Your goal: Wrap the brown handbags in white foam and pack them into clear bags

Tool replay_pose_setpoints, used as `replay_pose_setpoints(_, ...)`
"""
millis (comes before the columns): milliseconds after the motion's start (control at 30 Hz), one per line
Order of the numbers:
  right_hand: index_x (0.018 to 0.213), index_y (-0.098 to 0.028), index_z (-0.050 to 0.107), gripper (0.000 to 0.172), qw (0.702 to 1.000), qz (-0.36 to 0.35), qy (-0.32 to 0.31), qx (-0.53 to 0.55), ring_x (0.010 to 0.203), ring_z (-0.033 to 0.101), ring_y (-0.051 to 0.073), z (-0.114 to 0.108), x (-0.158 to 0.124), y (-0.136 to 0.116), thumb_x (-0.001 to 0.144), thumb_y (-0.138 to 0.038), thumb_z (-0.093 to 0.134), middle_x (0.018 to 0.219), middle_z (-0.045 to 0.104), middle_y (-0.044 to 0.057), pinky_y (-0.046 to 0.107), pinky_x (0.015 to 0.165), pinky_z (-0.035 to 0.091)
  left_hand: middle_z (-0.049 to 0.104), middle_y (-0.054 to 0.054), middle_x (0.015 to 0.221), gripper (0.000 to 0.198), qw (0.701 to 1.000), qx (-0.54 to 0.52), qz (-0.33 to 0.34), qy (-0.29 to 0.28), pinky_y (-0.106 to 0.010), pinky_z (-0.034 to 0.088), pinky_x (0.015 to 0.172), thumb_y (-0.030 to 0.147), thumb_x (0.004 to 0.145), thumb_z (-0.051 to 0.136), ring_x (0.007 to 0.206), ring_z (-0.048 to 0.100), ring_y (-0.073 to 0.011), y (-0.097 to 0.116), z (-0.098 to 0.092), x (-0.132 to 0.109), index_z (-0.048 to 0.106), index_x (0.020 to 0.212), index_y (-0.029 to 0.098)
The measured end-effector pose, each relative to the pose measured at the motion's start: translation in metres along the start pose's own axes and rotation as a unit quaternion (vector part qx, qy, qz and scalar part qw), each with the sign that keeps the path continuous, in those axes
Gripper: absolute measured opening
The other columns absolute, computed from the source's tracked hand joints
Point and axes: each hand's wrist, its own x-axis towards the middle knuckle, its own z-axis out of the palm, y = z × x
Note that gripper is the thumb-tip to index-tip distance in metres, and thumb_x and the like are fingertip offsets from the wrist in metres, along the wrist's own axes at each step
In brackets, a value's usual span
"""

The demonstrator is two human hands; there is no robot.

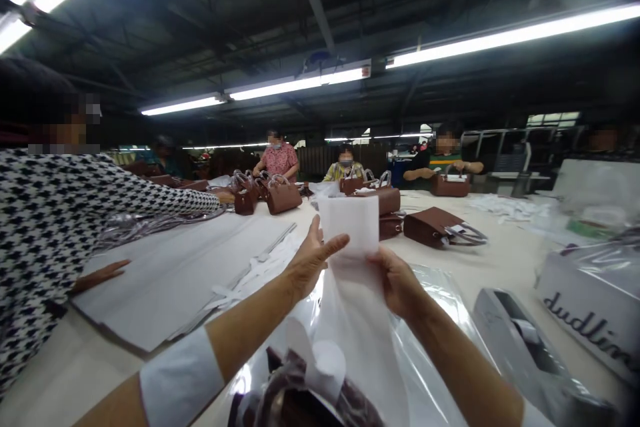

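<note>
A long, thin white sheet (363,320) stands up in front of me, its upper end looking doubled over. My right hand (400,280) pinches its right edge between thumb and fingers. At the left edge is my left hand (313,257), fingers stretched upward and thumb spread across the sheet's front. Below the sheet, a dark brown bag (300,407) with plastic-wrapped handles is partly cut off by the frame. A white round tag (330,359) lies over it. Shiny clear plastic (425,353) spreads under my right forearm.
A tape dispenser (525,340) and a plastic-covered white bundle (590,300) stand right. Brown handbags (435,225) sit farther back. At left, a co-worker's hand (103,275) rests on stacked white sheets (190,273). Several other people work around the table.
</note>
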Motion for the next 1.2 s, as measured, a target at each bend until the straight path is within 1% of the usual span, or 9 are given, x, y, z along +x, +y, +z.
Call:
replay_pose_setpoints(300,0.095,-0.016,0.059,0.033,0.996,-0.036,-0.057,-0.054,0.082,0.059,0.019,0.012,-0.002,0.003,0.063,-0.019,0.063,0.086,0.064,0.003,0.031,0.077,0.047,0.067,-0.01,0.087,0.04,0.993,-0.112,-0.028,0.034,-0.035,0.051,0.072,0.028,0.062,0.075,0.075,0.064,-0.0218,0.01,0.005,-0.024,0.061,0.095,0.01)
replay_pose_setpoints(467,0.112,-0.022,0.05,0.044,0.994,-0.017,-0.046,-0.093,0.082,0.06,0.019,0.021,-0.013,-0.032,0.071,-0.031,0.065,0.099,0.062,0.004,0.027,0.058,0.05,0.067,-0.009,0.08,0.037,0.995,-0.085,-0.02,0.04,-0.038,0.051,0.07,0.037,0.065,0.073,0.07,0.063,-0.0217,0.018,0.012,-0.028,0.062,0.089,0.01)
replay_pose_setpoints(567,0.108,-0.019,0.054,0.041,0.992,-0.011,-0.06,-0.107,0.088,0.06,0.02,0.018,-0.022,-0.037,0.074,-0.04,0.063,0.101,0.062,0.005,0.032,0.068,0.053,0.066,-0.009,0.088,0.039,0.998,-0.047,0.005,0.046,-0.039,0.048,0.078,0.039,0.064,0.073,0.081,0.062,-0.0238,0.032,0.005,-0.038,0.063,0.09,0.011)
replay_pose_setpoints(700,0.085,-0.016,0.063,0.026,0.978,-0.016,-0.067,-0.196,0.076,0.059,0.016,-0.007,-0.051,-0.025,0.073,-0.039,0.065,0.083,0.064,0.003,0.031,0.073,0.051,0.056,-0.002,0.113,0.021,0.969,0.058,0.135,0.2,-0.035,0.034,0.099,0.037,0.083,0.055,0.111,0.048,-0.0184,0.048,-0.018,-0.102,0.058,0.096,0.022)
replay_pose_setpoints(767,0.072,-0.016,0.063,0.019,0.966,-0.02,-0.073,-0.247,0.066,0.056,0.015,-0.022,-0.069,-0.016,0.073,-0.034,0.067,0.07,0.061,0.002,0.027,0.064,0.049,0.05,-0.002,0.12,0.01,0.896,0.259,0.245,0.265,-0.038,0.029,0.103,0.026,0.086,0.049,0.118,0.042,-0.0199,0.043,-0.023,-0.148,0.058,0.086,0.021)
replay_pose_setpoints(867,0.074,-0.018,0.063,0.005,0.911,-0.092,-0.126,-0.383,0.069,0.053,0.015,-0.033,-0.085,-0.003,0.077,-0.021,0.06,0.072,0.058,0.003,0.025,0.062,0.044,0.034,-0.005,0.135,0.012,0.824,0.472,0.27,0.161,-0.048,0.02,0.108,0.018,0.081,0.052,0.13,0.025,-0.0286,0.019,-0.014,-0.201,0.059,0.09,0.021)
replay_pose_setpoints(933,0.084,-0.018,0.062,0.02,0.839,-0.147,-0.18,-0.491,0.076,0.054,0.016,-0.031,-0.089,0.004,0.078,-0.007,0.046,0.084,0.057,0.005,0.027,0.066,0.044,0.018,-0.009,0.144,0.032,0.808,0.531,0.223,0.126,-0.052,0.02,0.107,0.02,0.078,0.056,0.134,0.014,-0.0322,0.003,-0.001,-0.214,0.053,0.11,0.02)
replay_pose_setpoints(1067,0.09,-0.015,0.058,0.039,0.739,-0.211,-0.24,-0.594,0.077,0.051,0.017,-0.012,-0.09,0.002,0.073,0.007,0.03,0.087,0.054,0.008,0.029,0.067,0.043,0.005,-0.015,0.147,0.076,0.806,0.564,0.128,0.128,-0.053,0.027,0.104,0.043,0.067,0.068,0.134,0.011,-0.0357,-0.009,0.021,-0.203,0.036,0.13,0.016)
replay_pose_setpoints(1200,0.079,-0.014,0.054,0.022,0.701,-0.247,-0.297,-0.6,0.077,0.048,0.016,0.012,-0.089,-0.009,0.082,0.001,0.039,0.082,0.052,0.006,0.027,0.065,0.043,0.005,-0.011,0.148,0.071,0.809,0.559,0.071,0.166,-0.055,0.03,0.101,0.053,0.063,0.068,0.131,0.019,-0.0366,-0.008,0.028,-0.192,0.046,0.122,0.02)
